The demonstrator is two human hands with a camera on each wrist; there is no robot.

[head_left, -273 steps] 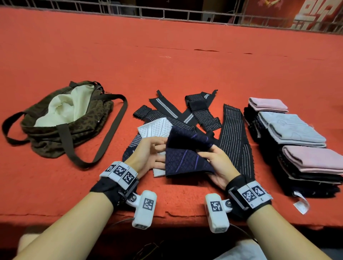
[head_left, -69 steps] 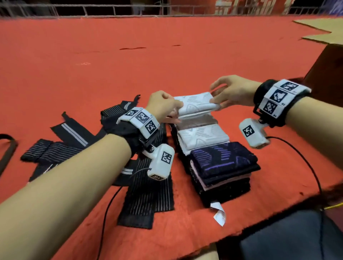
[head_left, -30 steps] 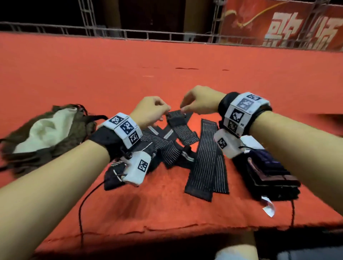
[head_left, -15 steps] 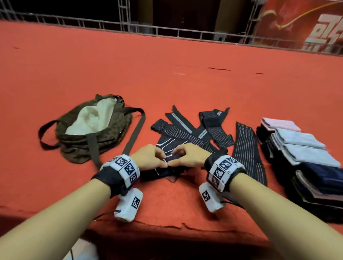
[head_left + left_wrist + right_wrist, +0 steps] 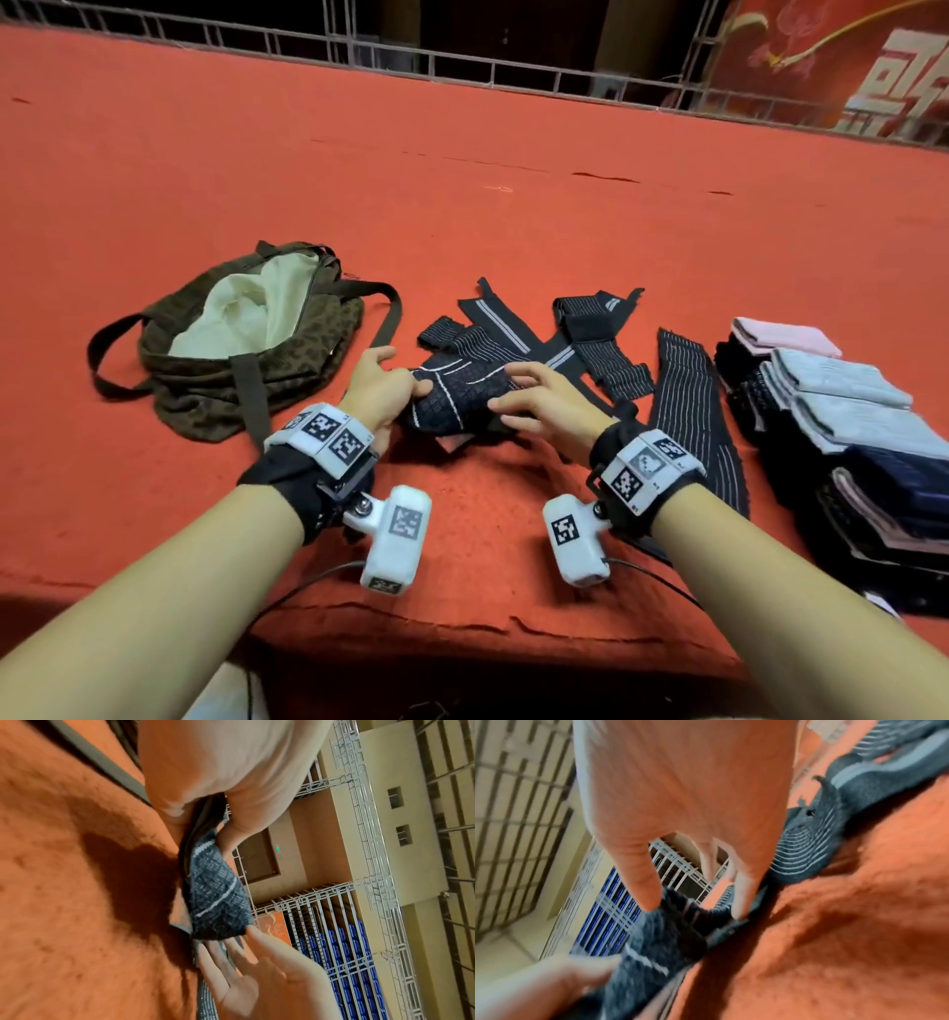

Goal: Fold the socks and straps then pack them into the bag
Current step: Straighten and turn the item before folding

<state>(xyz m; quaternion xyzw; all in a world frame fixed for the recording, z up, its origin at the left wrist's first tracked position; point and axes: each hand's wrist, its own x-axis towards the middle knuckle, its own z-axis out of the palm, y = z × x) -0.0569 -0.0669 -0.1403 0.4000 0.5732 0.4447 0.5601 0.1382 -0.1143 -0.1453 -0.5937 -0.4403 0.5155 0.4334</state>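
A dark navy sock (image 5: 457, 403) with thin white lines lies on the red cloth in front of me, on top of the strap pile. My left hand (image 5: 405, 375) pinches its left edge between the thumb and the base of the fingers, while the other fingers stick out. In the left wrist view the sock (image 5: 218, 892) runs in under the thumb. My right hand (image 5: 506, 398) rests on the sock's right side with straight, spread fingers. The open camouflage bag (image 5: 313, 354) lies to the left. Black striped straps (image 5: 590, 339) lie behind the sock.
A long striped strap (image 5: 688, 411) lies flat to the right of my hands. Stacks of folded socks (image 5: 847, 411), pink, grey and navy, stand at the right edge. The table's front edge (image 5: 462, 622) is close under my wrists. A metal railing (image 5: 462, 61) runs behind.
Half a second ago both hands pinched the sock close together at its middle. They have moved apart, and the sock now lies spread between them. The right fingers have straightened.
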